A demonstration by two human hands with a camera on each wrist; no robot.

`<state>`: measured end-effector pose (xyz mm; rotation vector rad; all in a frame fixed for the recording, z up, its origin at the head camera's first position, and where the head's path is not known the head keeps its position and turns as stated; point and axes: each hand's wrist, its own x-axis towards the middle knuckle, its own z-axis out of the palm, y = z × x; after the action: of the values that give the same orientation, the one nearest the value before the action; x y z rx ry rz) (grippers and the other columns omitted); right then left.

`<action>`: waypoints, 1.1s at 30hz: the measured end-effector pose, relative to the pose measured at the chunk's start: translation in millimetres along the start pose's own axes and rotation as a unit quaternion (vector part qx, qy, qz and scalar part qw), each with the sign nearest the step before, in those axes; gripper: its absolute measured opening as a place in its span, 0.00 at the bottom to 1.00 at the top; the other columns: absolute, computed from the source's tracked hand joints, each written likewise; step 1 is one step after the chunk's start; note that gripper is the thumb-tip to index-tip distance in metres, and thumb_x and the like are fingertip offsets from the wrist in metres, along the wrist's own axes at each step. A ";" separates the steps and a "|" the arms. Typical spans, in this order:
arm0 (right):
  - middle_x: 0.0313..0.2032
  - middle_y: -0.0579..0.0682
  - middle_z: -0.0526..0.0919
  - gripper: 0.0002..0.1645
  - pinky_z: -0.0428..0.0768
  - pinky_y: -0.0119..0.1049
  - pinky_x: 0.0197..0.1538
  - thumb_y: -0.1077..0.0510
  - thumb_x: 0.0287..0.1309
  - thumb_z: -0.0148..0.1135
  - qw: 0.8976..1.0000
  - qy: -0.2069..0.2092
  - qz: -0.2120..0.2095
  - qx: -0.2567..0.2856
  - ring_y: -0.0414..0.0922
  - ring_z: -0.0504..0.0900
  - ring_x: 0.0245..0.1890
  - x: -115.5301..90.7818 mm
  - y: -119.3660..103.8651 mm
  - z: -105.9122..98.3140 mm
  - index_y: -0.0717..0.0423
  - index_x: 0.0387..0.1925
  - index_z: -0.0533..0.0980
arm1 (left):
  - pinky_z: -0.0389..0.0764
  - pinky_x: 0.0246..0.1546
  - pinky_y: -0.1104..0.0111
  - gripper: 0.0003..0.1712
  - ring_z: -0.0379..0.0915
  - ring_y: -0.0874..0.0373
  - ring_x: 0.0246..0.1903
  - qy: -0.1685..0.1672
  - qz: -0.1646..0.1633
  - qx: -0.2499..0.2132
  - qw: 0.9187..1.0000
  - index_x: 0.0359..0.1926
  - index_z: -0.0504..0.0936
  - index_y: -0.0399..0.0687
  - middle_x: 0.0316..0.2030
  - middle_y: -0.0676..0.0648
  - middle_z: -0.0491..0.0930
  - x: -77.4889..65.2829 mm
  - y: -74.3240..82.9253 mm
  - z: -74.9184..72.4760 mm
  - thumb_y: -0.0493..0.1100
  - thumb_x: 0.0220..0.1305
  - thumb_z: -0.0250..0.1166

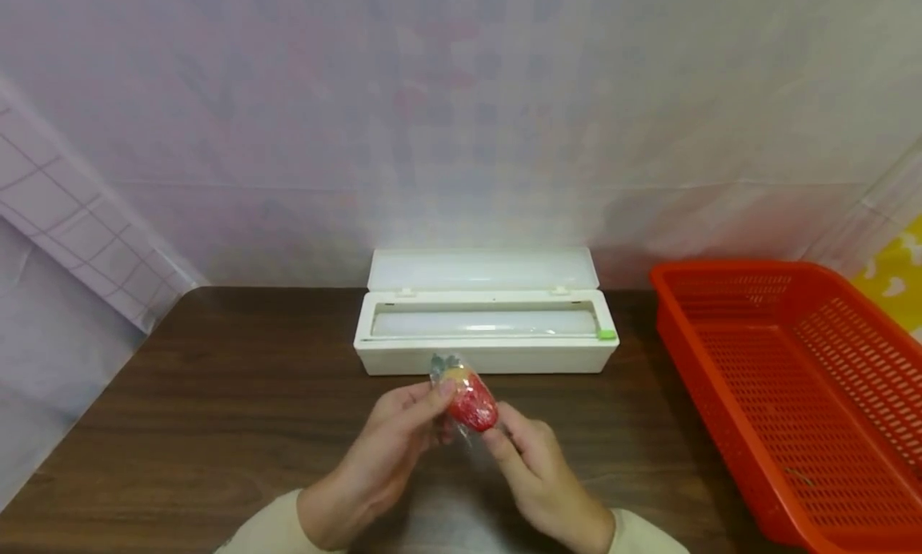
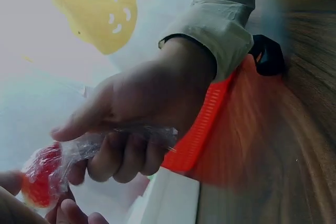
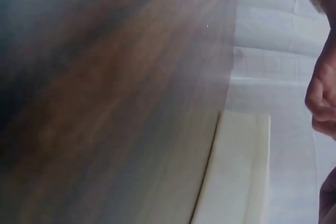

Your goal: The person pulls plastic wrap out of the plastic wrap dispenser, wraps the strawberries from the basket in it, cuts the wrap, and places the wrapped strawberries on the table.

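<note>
Both hands meet in front of the white box over a small red and yellow fruit, wrapped in clear plastic film. Its exact kind is unclear under the shiny wrap. My left hand pinches the fruit from the left, thumb on top. From the right, my right hand grips film gathered at the fruit's lower end. In the left wrist view, a twisted tail of film runs from the fruit under the right hand's curled fingers. The right wrist view shows part of the left hand at its edge.
Behind the hands stands a white cling film dispenser, lid raised, a film roll inside and a green slider at its right end. A red plastic basket stands at the right on the dark wooden table. A pale curtain hangs behind.
</note>
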<state>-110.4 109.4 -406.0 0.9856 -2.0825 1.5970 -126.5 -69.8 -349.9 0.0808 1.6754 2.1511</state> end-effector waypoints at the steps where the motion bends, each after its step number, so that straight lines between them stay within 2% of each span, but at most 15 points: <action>1: 0.21 0.48 0.71 0.12 0.74 0.24 0.30 0.71 0.63 0.48 1.000 0.004 -0.006 0.003 0.32 0.69 0.25 -0.4 0.2 -1.2 0.60 0.45 0.74 | 0.72 0.40 0.68 0.12 0.70 0.64 0.27 0.004 0.004 -0.001 1.000 0.27 0.80 0.54 0.22 0.60 0.78 0.0 1.5 0.7 0.49 0.66 0.58; 5: 0.29 0.53 0.79 0.13 0.77 0.28 0.36 0.76 0.60 0.47 0.999 0.012 -0.028 0.042 0.34 0.76 0.32 -1.5 3.3 -4.9 0.62 0.40 0.73 | 0.73 0.38 0.70 0.13 0.70 0.65 0.26 0.002 0.004 -0.018 1.000 0.29 0.80 0.53 0.23 0.59 0.78 -1.2 7.7 1.4 0.50 0.68 0.56; 7: 0.30 0.53 0.80 0.12 0.78 0.29 0.37 0.76 0.58 0.50 0.998 0.009 -0.036 0.042 0.35 0.77 0.33 -1.1 5.4 -5.0 0.60 0.38 0.74 | 0.74 0.39 0.69 0.13 0.71 0.65 0.27 -0.006 0.001 -0.018 1.000 0.33 0.80 0.50 0.25 0.58 0.79 -2.1 8.9 1.1 0.51 0.69 0.55; 10: 0.29 0.50 0.79 0.11 0.78 0.28 0.35 0.75 0.54 0.57 0.998 0.012 -0.058 0.023 0.37 0.77 0.31 0.6 7.8 -3.6 0.58 0.34 0.76 | 0.74 0.42 0.68 0.16 0.74 0.64 0.30 -0.017 -0.008 -0.014 1.000 0.38 0.80 0.45 0.29 0.57 0.82 -3.1 7.0 1.3 0.53 0.69 0.54; 13: 0.27 0.48 0.77 0.05 0.78 0.26 0.34 0.69 0.53 0.62 0.997 0.021 -0.075 -0.002 0.37 0.76 0.29 1.8 9.1 -3.8 0.57 0.31 0.79 | 0.74 0.43 0.67 0.20 0.76 0.63 0.33 -0.042 -0.020 0.006 0.999 0.41 0.79 0.42 0.32 0.56 0.83 -3.6 3.9 0.4 0.54 0.69 0.53; 15: 0.28 0.47 0.77 0.01 0.78 0.27 0.35 0.63 0.52 0.66 0.996 0.034 -0.072 -0.031 0.37 0.76 0.30 2.5 8.9 -4.5 0.56 0.29 0.80 | 0.74 0.43 0.67 0.22 0.77 0.63 0.34 -0.063 -0.028 0.021 0.997 0.43 0.79 0.39 0.32 0.56 0.83 -4.4 1.9 0.0 0.55 0.69 0.53; 18: 0.29 0.46 0.76 0.11 0.77 0.28 0.36 0.55 0.42 0.73 0.993 0.070 -0.010 -0.089 0.37 0.74 0.31 3.0 4.7 -5.0 0.54 0.30 0.81 | 0.76 0.43 0.68 0.28 0.77 0.63 0.37 -0.095 -0.033 0.041 0.994 0.46 0.77 0.32 0.35 0.55 0.82 -5.0 -1.2 -0.9 0.56 0.70 0.52; 20: 0.28 0.44 0.74 0.20 0.75 0.29 0.34 0.53 0.34 0.78 0.985 0.097 0.071 -0.126 0.36 0.72 0.30 3.9 -0.4 -4.1 0.52 0.32 0.79 | 0.76 0.44 0.69 0.31 0.78 0.62 0.39 -0.100 -0.030 0.051 0.993 0.49 0.75 0.28 0.37 0.53 0.82 -5.5 -2.7 -1.3 0.57 0.70 0.51; 22: 0.25 0.42 0.71 0.27 0.71 0.27 0.30 0.55 0.29 0.80 0.970 0.110 0.174 -0.130 0.34 0.69 0.26 5.7 -6.0 -2.7 0.51 0.37 0.76 | 0.77 0.44 0.68 0.33 0.77 0.63 0.41 -0.103 -0.025 0.059 0.993 0.52 0.73 0.26 0.40 0.52 0.82 -5.4 -4.3 -1.9 0.56 0.70 0.51; 24: 0.23 0.42 0.71 0.29 0.69 0.26 0.27 0.61 0.31 0.78 0.956 0.108 0.259 -0.089 0.33 0.68 0.23 8.6 -10.1 -1.5 0.54 0.40 0.73 | 0.78 0.43 0.69 0.33 0.77 0.62 0.41 -0.107 -0.027 0.067 0.992 0.55 0.71 0.26 0.41 0.51 0.81 -5.4 -6.5 -2.3 0.56 0.69 0.52; 26: 0.23 0.45 0.75 0.27 0.73 0.25 0.29 0.68 0.36 0.71 0.944 0.097 0.315 -0.024 0.33 0.71 0.23 11.0 -12.5 -1.3 0.59 0.43 0.72 | 0.79 0.43 0.67 0.32 0.77 0.62 0.41 -0.118 -0.033 0.066 0.990 0.57 0.69 0.27 0.44 0.50 0.80 -5.2 -9.8 -2.6 0.54 0.69 0.54; 29: 0.30 0.57 0.82 0.28 0.78 0.26 0.35 0.75 0.40 0.60 0.931 0.083 0.347 0.071 0.34 0.78 0.28 12.8 -14.2 -3.6 0.69 0.49 0.71 | 0.81 0.44 0.64 0.31 0.77 0.60 0.43 -0.118 -0.043 0.065 0.990 0.60 0.67 0.29 0.48 0.45 0.78 -4.8 -15.3 -2.6 0.51 0.68 0.57; 31: 0.39 0.62 0.83 0.30 0.80 0.27 0.41 0.75 0.42 0.57 0.923 0.072 0.360 0.117 0.36 0.81 0.34 11.9 -16.3 -6.1 0.72 0.54 0.69 | 0.81 0.47 0.61 0.31 0.77 0.59 0.47 -0.107 -0.044 0.061 0.991 0.61 0.66 0.30 0.53 0.41 0.76 -3.7 -18.6 -3.4 0.49 0.67 0.58; 33: 0.47 0.66 0.81 0.31 0.80 0.28 0.45 0.71 0.48 0.56 0.913 0.062 0.369 0.163 0.37 0.82 0.40 9.8 -18.4 -7.8 0.73 0.58 0.66 | 0.81 0.49 0.61 0.31 0.77 0.59 0.47 -0.082 -0.043 0.069 0.993 0.62 0.67 0.31 0.55 0.40 0.75 -2.2 -20.9 -4.7 0.49 0.66 0.59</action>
<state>-105.6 111.3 -384.4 0.1255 -2.2768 2.3445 -119.9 -70.8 -370.4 0.2145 1.6976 1.9103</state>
